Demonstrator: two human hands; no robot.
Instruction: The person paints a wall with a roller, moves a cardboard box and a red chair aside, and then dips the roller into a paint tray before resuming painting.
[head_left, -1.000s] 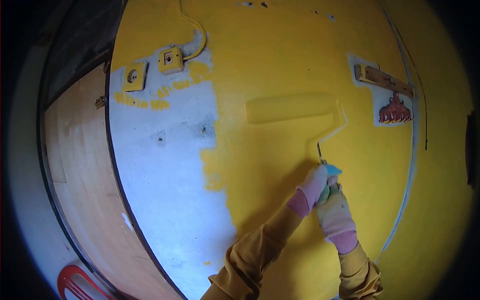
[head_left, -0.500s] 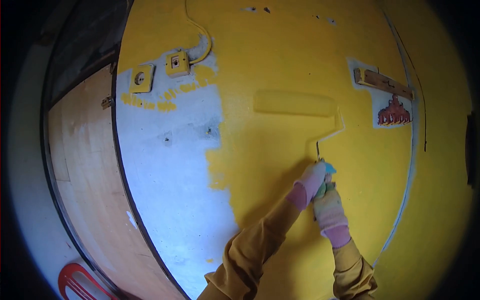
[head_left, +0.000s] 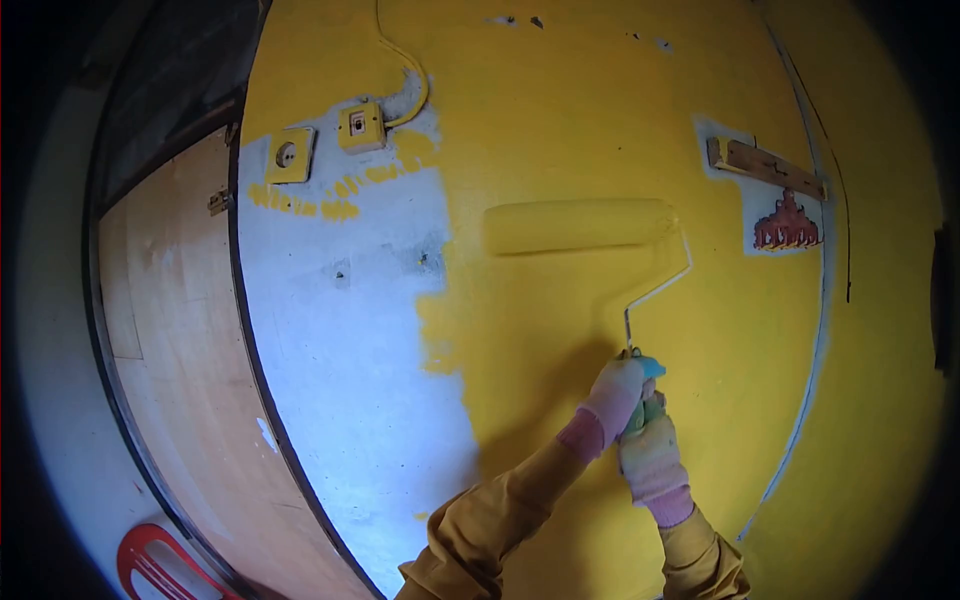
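Note:
A paint roller (head_left: 580, 228) covered in yellow paint lies against the yellow part of the wall (head_left: 560, 120), its bent wire frame running down to the handle. Both gloved hands are closed around that handle. My left hand (head_left: 612, 392) grips it higher up, near the wire. Just below and to the right, my right hand (head_left: 652, 455) wraps the lower part. Most of the handle is hidden by the gloves; a green bit shows between them. Left of the roller, an unpainted pale patch (head_left: 350, 400) meets the yellow along an uneven edge.
A socket (head_left: 290, 155) and a switch box (head_left: 361, 126) with a yellow cable sit at upper left. A wooden strip with hooks (head_left: 765, 164) and a reddish wall drawing (head_left: 787, 225) are on the right. At left are a wooden door (head_left: 175, 330) and a red chair (head_left: 135, 560).
The roller has moved down the wall and slightly left. Both hands have come lower with it, still gripping the handle.

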